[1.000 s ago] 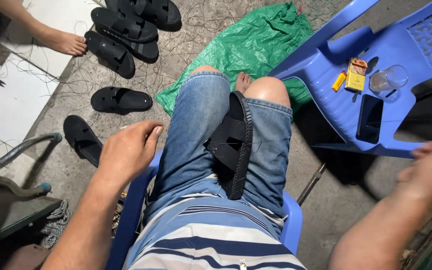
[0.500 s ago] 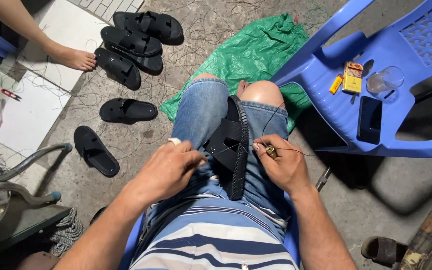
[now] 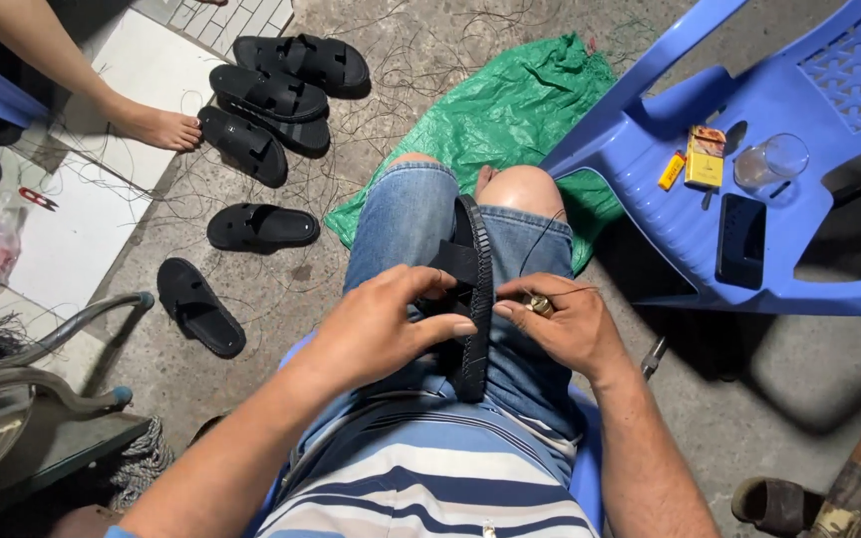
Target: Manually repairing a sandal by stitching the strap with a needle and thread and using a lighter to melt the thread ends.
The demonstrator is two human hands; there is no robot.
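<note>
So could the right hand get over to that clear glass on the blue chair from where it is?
Probably yes: the right hand is by the sandal, and nothing stands between it and the glass on the blue chair.

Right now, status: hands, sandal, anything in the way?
Left hand grips the sandal on the lap. Right hand pinches a small metal tool at its edge, thread running to the knee. Nothing in the way.
</note>
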